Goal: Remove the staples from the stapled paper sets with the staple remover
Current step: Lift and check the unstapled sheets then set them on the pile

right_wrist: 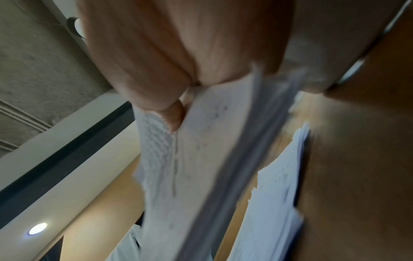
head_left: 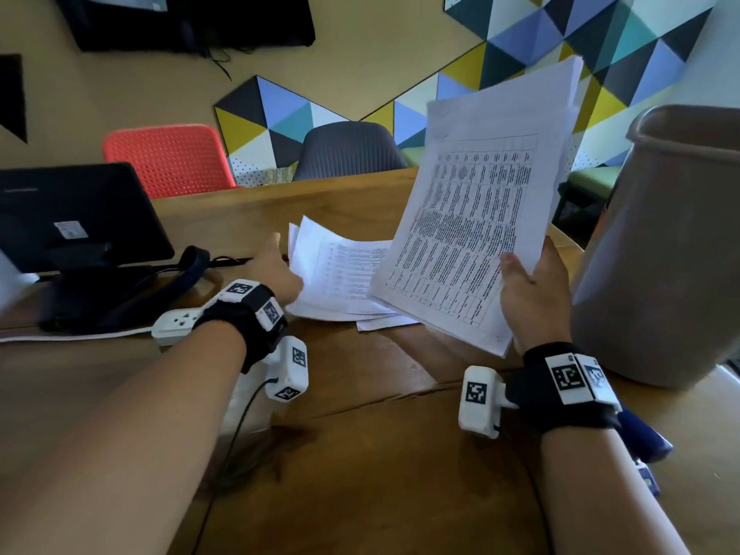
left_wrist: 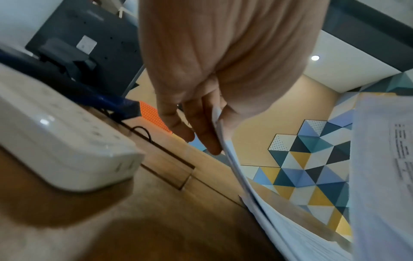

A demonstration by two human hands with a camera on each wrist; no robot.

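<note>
My right hand point(head_left: 528, 286) grips a thick stack of printed papers point(head_left: 472, 218) by its lower edge and holds it tilted up above the table. In the right wrist view the thumb point(right_wrist: 173, 116) presses on that stack point(right_wrist: 201, 159). A second set of papers point(head_left: 340, 274) lies on the wooden table point(head_left: 360, 454). My left hand point(head_left: 286, 270) pinches its raised left edge, and the sheet edge point(left_wrist: 225, 150) runs between thumb and fingers point(left_wrist: 201, 130). A blue tool point(head_left: 644, 438) lies mostly hidden under my right forearm; I cannot tell its kind.
A tall brown bin point(head_left: 660, 250) stands close to the right of my right hand. At the left are the back of a black monitor point(head_left: 72, 218), a blue strap point(head_left: 180, 282) and a white power strip point(head_left: 180, 322). Chairs stand behind the table.
</note>
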